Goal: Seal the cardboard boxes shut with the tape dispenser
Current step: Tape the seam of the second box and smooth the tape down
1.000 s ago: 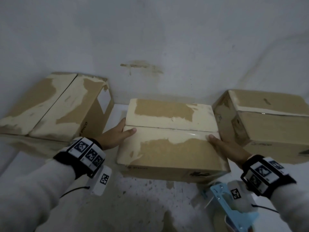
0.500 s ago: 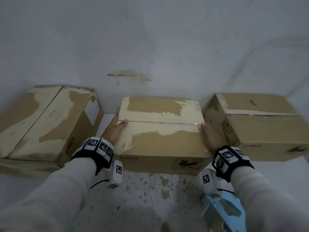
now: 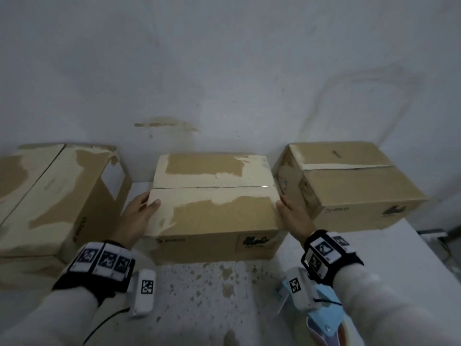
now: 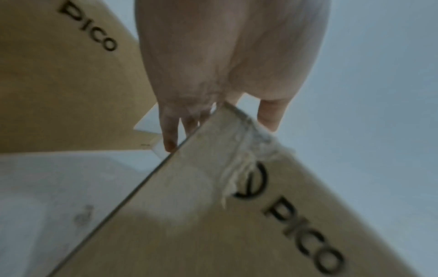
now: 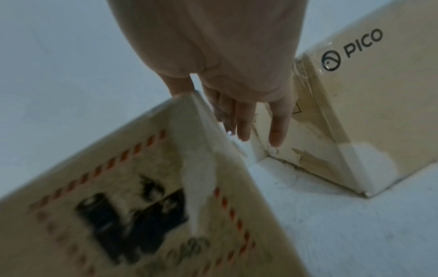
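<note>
Tabletop [image 3: 199, 308] bears the middle box [image 3: 214, 216], flat left hand [image 3: 136, 216] and right hand [image 3: 293, 218] pressing its ends.

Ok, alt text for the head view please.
The left hand and right hand press the ends of the middle box, between a left box and right box on a table. A tape dispenser lies by the right wrist.

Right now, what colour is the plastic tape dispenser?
The tape dispenser is light blue, clearest in the head view.
</note>
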{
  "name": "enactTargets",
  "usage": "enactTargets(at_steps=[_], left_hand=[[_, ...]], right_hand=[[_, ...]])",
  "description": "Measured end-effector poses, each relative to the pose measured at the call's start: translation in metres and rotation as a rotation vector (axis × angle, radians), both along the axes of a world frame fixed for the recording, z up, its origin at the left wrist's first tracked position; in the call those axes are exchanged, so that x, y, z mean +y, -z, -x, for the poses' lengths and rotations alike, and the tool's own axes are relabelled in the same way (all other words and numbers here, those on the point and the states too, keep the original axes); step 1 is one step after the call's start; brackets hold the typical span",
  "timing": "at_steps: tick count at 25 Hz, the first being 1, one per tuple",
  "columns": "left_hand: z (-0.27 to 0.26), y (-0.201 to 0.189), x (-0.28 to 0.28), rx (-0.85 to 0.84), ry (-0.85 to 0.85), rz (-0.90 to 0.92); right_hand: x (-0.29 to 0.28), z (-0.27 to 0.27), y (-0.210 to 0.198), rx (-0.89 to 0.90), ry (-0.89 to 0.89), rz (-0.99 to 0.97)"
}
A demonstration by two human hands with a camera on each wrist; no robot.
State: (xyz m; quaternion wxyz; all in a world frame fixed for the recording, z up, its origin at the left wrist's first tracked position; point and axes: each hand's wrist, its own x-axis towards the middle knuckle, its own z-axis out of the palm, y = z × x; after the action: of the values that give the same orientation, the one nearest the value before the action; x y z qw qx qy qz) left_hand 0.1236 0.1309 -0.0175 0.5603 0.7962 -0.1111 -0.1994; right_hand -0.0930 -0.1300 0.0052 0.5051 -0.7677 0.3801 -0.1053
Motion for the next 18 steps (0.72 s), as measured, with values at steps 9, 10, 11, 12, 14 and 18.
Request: enactTargets(at_steps=[9,10,11,12,14,18], left_hand=[[0.039,0.008,0.008,-0.094,-0.148,0.212],[0.040,0.007,0.008,-0.079,-0.151,0.230],[0.043,0.006,0.012,-0.047,-0.154,0.264],[0.046,0.007,0.018,-0.004,-0.156,0.314],[0.057,0.012,0.030,0.090,-0.163,0.380],[0.071,0.024,0.039,0.119,-0.180,0.375]], right_hand=[[0.012,0.017,0.024,-0.239,-0.047,-0.307],[0.009,0.020,0.022,-0.212,-0.106,-0.300],[0.008,0.025,0.022,-0.206,-0.139,-0.286],[0.007,0.029,0.022,-0.229,-0.127,-0.270],[0.011,0.037,0.027,-0.313,-0.014,-0.200],[0.020,0.043,0.047,-0.392,0.187,-0.199]])
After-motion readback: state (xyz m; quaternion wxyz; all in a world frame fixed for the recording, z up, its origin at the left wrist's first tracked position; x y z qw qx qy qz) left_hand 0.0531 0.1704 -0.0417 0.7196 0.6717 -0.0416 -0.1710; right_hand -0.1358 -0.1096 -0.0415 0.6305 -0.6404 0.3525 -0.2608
